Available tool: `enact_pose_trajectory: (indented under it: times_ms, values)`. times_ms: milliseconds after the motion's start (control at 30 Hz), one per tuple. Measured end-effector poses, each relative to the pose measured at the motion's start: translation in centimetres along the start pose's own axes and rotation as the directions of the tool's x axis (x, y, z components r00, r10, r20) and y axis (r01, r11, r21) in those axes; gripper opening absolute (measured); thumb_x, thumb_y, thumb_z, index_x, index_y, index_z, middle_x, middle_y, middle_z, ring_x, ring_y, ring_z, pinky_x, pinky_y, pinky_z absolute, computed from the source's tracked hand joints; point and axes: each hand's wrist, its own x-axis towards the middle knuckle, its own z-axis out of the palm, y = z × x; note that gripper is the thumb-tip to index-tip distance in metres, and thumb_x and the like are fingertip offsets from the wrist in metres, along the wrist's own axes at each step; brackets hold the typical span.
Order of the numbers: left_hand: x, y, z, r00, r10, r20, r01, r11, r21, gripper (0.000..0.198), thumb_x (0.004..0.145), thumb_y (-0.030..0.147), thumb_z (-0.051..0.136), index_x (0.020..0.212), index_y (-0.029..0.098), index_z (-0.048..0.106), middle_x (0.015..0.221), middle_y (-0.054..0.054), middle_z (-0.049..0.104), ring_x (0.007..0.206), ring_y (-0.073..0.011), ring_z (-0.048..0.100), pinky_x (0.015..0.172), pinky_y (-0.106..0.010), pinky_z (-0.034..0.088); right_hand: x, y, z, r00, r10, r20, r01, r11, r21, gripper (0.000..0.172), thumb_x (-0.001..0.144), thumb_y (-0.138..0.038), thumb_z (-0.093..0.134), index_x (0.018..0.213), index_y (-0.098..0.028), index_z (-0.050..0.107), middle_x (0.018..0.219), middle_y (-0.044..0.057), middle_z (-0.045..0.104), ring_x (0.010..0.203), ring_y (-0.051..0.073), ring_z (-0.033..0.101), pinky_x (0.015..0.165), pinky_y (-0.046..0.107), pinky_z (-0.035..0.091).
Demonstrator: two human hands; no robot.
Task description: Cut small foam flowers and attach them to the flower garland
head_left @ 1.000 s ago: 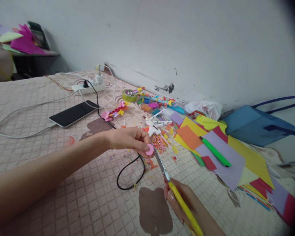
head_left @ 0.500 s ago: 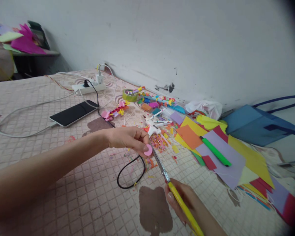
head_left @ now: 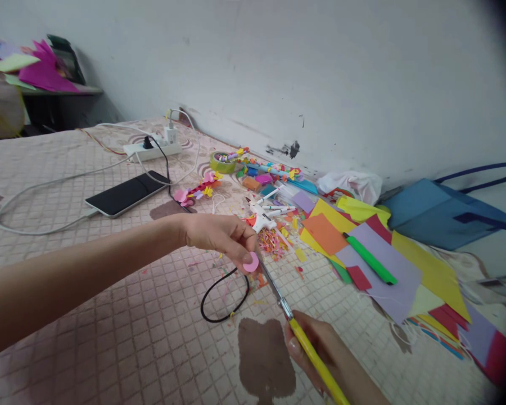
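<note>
Between the thumb and fingers of my left hand point(head_left: 223, 239), a small pink round piece point(head_left: 252, 263) is pinched, probably paper or foam. My right hand point(head_left: 316, 351) is closed round the yellow handle of a pair of scissors point(head_left: 283, 306), seen edge-on. Their silver blades point up and left, with the tip beside the right edge of the pink piece; whether they touch it I cannot tell. Just below my left hand a black cord loop point(head_left: 202, 306) lies on the cloth. A white glue gun point(head_left: 262, 221) rests behind my left hand, next to colourful scraps point(head_left: 274, 242).
Coloured sheets point(head_left: 385, 270) with a green marker point(head_left: 370, 259) spread to the right, before a blue bag point(head_left: 442, 214). At left lie a phone point(head_left: 126, 194) on a cable and a power strip point(head_left: 152, 151). Green tape point(head_left: 222, 163) and decorated sticks point(head_left: 198, 190) sit near the wall.
The pink piece has shifted slightly left and down in my left hand's pinch. The scissors and my right hand have moved only a little.
</note>
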Motion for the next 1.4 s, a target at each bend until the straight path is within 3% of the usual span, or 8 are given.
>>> enact_pose_trajectory:
  times_ms: [233,733,1167,1400]
  values:
    - [0.1,0.5,0.1,0.999,-0.035,0.038,0.034,0.999,0.031,0.019,0.072,0.025,0.074,0.069,0.014,0.058,0.074,0.000,0.068,0.071,-0.0095,0.064,0.069,-0.020,0.050,-0.6,-0.8,-0.2,1.000,0.009,0.027,-0.009,1.000,0.024,0.050,0.080,-0.068,0.044,0.071,-0.019,0.043,0.062,-0.004,0.036,0.055,0.010,0.033,0.049,0.024,0.026]
    - [0.2,0.7,-0.1,0.992,-0.091,0.088,0.084,0.994,0.075,0.020,0.070,0.029,0.075,0.070,0.015,0.062,0.075,-0.002,0.070,0.075,-0.0128,0.066,0.071,-0.024,0.053,-1.3,-1.6,-0.5,0.999,0.036,-0.039,-0.037,0.999,-0.023,0.036,0.081,-0.053,0.057,0.074,-0.018,0.053,0.063,-0.001,0.046,0.058,0.011,0.041,0.052,0.022,0.035]
    - [0.0,0.9,0.1,0.989,-0.109,0.101,0.099,0.991,0.095,0.021,0.069,0.032,0.076,0.072,0.015,0.065,0.075,-0.004,0.072,0.074,-0.0159,0.068,0.073,-0.030,0.055,-1.4,-1.2,-0.4,0.999,0.041,-0.027,-0.042,0.999,-0.014,0.041,0.078,-0.058,0.057,0.071,-0.019,0.052,0.061,-0.002,0.044,0.057,0.011,0.038,0.050,0.022,0.031]
    - [0.1,0.8,0.0,0.987,-0.106,0.124,0.094,0.991,0.092,0.017,0.072,0.028,0.073,0.074,0.015,0.065,0.076,-0.003,0.073,0.073,-0.0138,0.068,0.071,-0.025,0.055,-1.5,-1.3,-0.3,0.999,0.041,-0.008,-0.041,0.999,-0.008,0.045,0.079,-0.063,0.051,0.071,-0.019,0.049,0.062,-0.002,0.043,0.056,0.011,0.037,0.049,0.023,0.029]
